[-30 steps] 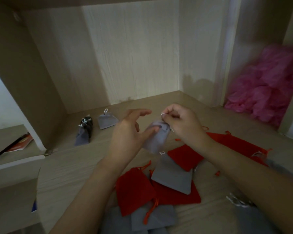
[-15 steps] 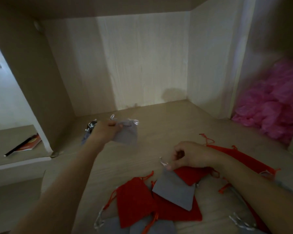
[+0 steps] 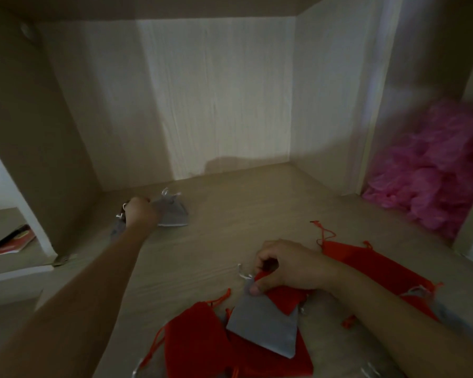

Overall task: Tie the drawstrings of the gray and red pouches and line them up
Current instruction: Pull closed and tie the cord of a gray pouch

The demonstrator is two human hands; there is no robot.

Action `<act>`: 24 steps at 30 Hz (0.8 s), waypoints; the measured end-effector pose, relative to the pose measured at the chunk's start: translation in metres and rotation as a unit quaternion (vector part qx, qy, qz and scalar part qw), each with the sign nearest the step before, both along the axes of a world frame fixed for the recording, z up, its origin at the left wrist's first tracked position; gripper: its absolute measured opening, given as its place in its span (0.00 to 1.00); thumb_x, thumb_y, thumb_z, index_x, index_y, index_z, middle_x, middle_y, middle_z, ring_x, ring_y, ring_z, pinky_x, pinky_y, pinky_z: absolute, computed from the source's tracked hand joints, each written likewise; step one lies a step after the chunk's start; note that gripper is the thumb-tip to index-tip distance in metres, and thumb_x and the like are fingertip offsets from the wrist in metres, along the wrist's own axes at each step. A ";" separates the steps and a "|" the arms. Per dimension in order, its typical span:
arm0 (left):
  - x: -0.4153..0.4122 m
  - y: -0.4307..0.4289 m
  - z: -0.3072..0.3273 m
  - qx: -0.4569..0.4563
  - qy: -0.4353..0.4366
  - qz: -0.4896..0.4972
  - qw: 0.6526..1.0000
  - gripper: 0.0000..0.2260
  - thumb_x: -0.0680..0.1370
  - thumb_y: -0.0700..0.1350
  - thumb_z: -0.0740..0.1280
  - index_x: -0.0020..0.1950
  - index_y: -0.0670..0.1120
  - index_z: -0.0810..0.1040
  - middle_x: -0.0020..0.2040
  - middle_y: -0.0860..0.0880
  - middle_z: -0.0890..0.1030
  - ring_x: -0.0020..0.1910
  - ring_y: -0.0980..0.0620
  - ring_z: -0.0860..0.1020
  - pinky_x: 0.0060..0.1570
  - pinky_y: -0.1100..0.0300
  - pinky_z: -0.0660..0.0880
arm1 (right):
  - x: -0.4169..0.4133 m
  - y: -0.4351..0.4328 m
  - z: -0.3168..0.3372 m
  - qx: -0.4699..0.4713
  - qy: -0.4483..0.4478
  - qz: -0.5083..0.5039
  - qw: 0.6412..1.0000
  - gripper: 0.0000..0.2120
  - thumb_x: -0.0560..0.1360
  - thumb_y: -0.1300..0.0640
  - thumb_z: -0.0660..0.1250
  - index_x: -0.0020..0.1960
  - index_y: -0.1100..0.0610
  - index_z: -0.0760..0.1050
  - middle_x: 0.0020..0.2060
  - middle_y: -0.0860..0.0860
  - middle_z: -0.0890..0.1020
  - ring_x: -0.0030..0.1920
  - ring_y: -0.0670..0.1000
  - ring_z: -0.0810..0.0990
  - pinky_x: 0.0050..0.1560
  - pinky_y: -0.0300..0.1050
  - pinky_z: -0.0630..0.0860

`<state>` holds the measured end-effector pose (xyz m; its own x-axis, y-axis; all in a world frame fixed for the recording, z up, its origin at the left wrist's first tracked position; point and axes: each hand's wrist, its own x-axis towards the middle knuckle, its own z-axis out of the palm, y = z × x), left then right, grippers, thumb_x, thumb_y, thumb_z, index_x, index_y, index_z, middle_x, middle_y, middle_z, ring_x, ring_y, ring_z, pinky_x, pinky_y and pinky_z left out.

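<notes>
The left hand (image 3: 140, 214) reaches to the middle left of the frame. It touches the left edge of the far gray pouch (image 3: 174, 214), which lies on the shelf (image 3: 230, 214). Its fingers look curled, but the blur hides whether they hold the pouch. The pouch's top looks pulled shut, with its strings (image 3: 170, 191) sticking up. Another gray pouch (image 3: 116, 230) peeks out just left of the hand.

The right hand (image 3: 287, 268), at the lower middle, pinches the top of the near gray pouch (image 3: 265, 328) with its thumb and curled fingers. That pouch lies on the red pouches (image 3: 191, 342).

To do this step well, I think the left hand should lay the far pouch flat, just beside its neighbor, with tops pointing the same way. Then it should let go gently, so nothing slides.

The pouches look flat, and I cannot tell if anything is inside. The space at the right holds pink stuff (image 3: 434, 173). A low shelf at the far left holds a red book (image 3: 14, 241).
</notes>
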<state>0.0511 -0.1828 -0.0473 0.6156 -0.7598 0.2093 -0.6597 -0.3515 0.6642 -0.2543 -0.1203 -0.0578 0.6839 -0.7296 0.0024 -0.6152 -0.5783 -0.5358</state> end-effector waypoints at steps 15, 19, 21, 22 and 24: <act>-0.026 0.009 -0.024 0.081 -0.059 -0.154 0.983 0.18 0.81 0.45 0.58 0.69 0.40 0.67 0.68 0.37 0.68 0.54 0.47 0.74 0.54 0.59 0.69 | 0.000 -0.001 -0.003 0.009 -0.012 0.000 1.000 0.13 0.64 0.44 0.77 0.40 0.49 0.77 0.40 0.43 0.75 0.43 0.43 0.74 0.49 0.44 0.72; -0.014 0.005 -0.020 -0.012 -0.033 -0.320 0.947 0.14 0.73 0.39 0.56 0.39 0.51 0.80 0.40 0.49 0.77 0.44 0.43 0.74 0.57 0.46 0.69 | 0.000 0.000 0.001 0.043 -0.077 -0.014 0.996 0.10 0.65 0.51 0.78 0.38 0.54 0.79 0.35 0.45 0.79 0.38 0.40 0.75 0.42 0.38 0.71; 0.003 -0.007 -0.022 -0.031 -0.033 -0.342 0.939 0.19 0.69 0.38 0.56 0.26 0.58 0.74 0.33 0.56 0.71 0.36 0.52 0.70 0.50 0.43 0.70 | -0.001 0.000 0.005 0.091 -0.126 -0.015 0.988 0.07 0.67 0.55 0.77 0.38 0.52 0.79 0.37 0.46 0.81 0.39 0.39 0.77 0.44 0.36 0.72; 0.009 -0.005 -0.021 -0.026 -0.072 -0.339 0.938 0.22 0.70 0.38 0.56 0.24 0.62 0.74 0.37 0.56 0.72 0.35 0.56 0.69 0.46 0.49 0.73 | -0.002 -0.001 0.006 0.114 -0.145 -0.016 0.983 0.06 0.68 0.57 0.76 0.39 0.52 0.79 0.39 0.49 0.82 0.40 0.42 0.78 0.47 0.39 0.73; 0.003 0.012 -0.012 -0.002 -0.208 -0.337 0.918 0.17 0.69 0.41 0.58 0.35 0.59 0.83 0.44 0.52 0.77 0.40 0.58 0.74 0.44 0.62 0.73 | -0.002 -0.003 0.008 0.140 -0.175 -0.019 0.974 0.06 0.68 0.60 0.75 0.40 0.53 0.78 0.40 0.53 0.82 0.41 0.45 0.78 0.47 0.41 0.72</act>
<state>0.0545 -0.1704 -0.0593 -0.1287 -0.9372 0.3241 -0.9234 0.2324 0.3055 -0.2567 -0.1231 -0.0494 0.6493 -0.7600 0.0282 -0.3850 -0.3604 -0.8496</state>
